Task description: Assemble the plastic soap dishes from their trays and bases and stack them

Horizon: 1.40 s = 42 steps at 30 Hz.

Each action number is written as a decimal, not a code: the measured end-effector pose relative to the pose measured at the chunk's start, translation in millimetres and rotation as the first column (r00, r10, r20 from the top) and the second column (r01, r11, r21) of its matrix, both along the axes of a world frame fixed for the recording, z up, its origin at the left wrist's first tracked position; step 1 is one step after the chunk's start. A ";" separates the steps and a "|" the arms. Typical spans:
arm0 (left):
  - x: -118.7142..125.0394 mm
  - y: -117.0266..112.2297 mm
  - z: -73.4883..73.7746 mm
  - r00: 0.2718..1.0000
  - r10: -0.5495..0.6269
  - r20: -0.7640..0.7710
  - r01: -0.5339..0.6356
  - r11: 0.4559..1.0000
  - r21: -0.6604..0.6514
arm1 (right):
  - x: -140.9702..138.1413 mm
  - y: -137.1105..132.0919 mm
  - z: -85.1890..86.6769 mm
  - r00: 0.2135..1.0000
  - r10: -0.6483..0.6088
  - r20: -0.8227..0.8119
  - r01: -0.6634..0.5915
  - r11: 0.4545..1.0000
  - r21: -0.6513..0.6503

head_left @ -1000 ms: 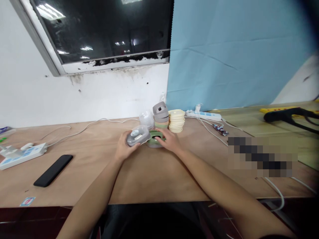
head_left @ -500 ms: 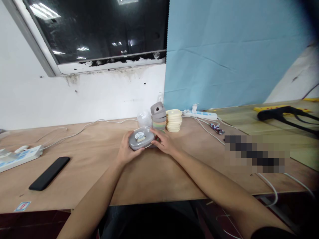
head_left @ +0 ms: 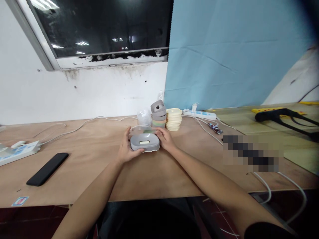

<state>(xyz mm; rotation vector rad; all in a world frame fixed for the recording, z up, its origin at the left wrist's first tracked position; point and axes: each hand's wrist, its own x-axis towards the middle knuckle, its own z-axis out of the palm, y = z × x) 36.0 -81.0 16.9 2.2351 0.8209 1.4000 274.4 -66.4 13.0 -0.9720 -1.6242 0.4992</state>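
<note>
At the middle of the plywood desk (head_left: 99,176), near its front edge, both hands are together on one grey plastic box (head_left: 144,145) with a clear top (head_left: 142,132). The left hand (head_left: 128,151) is clamped on the left end of the box, its fingers raised against the clear top. The right hand (head_left: 164,139) is clamped on the right end. The grey side, which carries a small white oval mark (head_left: 144,142), faces the near edge of the desk, and the clear top points to the far side. Whether the box touches the desk cannot be told.

Just beyond the box stand a clear plastic dome (head_left: 144,117), a stack of grey and pastel parts (head_left: 159,114) and a stack of cream discs (head_left: 173,119), side by side from left to right. To the right of these, along the far edge, lies a white power strip (head_left: 199,115). Well to the left lie a second white power strip (head_left: 18,152) and a black phone (head_left: 47,169). A white cable (head_left: 82,126) runs along the desk on the left. A pixelated patch (head_left: 253,153) hides part of the desk on the right.
</note>
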 end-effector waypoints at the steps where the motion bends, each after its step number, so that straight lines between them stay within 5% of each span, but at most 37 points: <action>1: 0.2 -0.4 -0.6 1.000 -0.012 0.003 0.012 1.000 -0.005 | -0.5 1.4 -0.9 0.999 0.001 -0.040 -0.001 1.000 -0.021; 8: 0.0 -0.6 -5.2 1.000 -0.009 0.003 0.009 0.998 -0.065 | -2.1 10.7 -11.5 0.982 0.001 -0.188 -0.029 0.989 -0.147; 13: -0.9 0.5 0.7 1.000 -0.015 -0.003 0.015 0.995 -0.099 | 0.0 8.0 -8.9 0.998 0.000 -0.071 -0.008 0.994 -0.112; 19: -0.5 6.7 0.3 0.993 -0.035 0.110 0.052 0.987 -0.152 | 6.8 0.7 3.1 0.929 -0.133 0.345 0.051 0.970 0.237; 23: -3.8 6.0 4.5 0.997 0.071 0.043 -0.067 0.993 -0.093 | 9.6 2.4 11.6 0.866 -0.219 0.450 0.049 0.932 0.359; 26: -6.7 5.3 7.7 0.990 0.136 -0.026 -0.138 0.988 -0.067 | 8.9 -1.8 25.7 0.846 -0.252 0.471 0.023 0.899 0.438; 31: -7.7 8.8 6.5 0.972 0.235 -0.028 -0.236 0.971 -0.046 | -5.2 -19.0 57.2 0.719 -0.179 0.671 -0.291 0.799 0.526; 36: -9.2 11.1 8.4 0.940 0.339 -0.043 -0.341 0.939 -0.055 | -27.9 -21.3 84.6 0.643 -0.175 0.745 -0.420 0.733 0.535; 39: -12.4 14.2 9.6 0.920 0.392 0.025 -0.388 0.917 -0.096 | -37.6 -11.0 102.2 0.524 -0.156 0.837 -0.499 0.741 0.450; 42: -18.2 19.9 8.0 0.874 0.469 0.123 -0.445 0.877 -0.181 | -42.4 10.8 122.0 0.461 -0.214 0.861 -0.435 0.792 0.429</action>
